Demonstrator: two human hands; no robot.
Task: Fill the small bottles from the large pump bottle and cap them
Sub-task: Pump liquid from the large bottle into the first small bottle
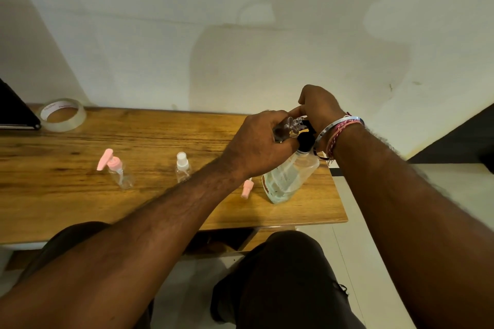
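The left hand (pixel 263 141) grips a small clear bottle (pixel 290 127) at the large pump bottle (pixel 290 175) — its black pump head mostly hidden under the right hand (pixel 319 107), grip unclear.

no text can be read with certainty — the clear roll of adhesive tape (pixel 63 115) on the wooden desk (pixel 165 139) carries small reddish print on its white inner core, too blurred to make out.

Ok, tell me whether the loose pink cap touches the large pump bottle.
Apart: the head view shows bare wood between the loose pink cap and the large pump bottle.
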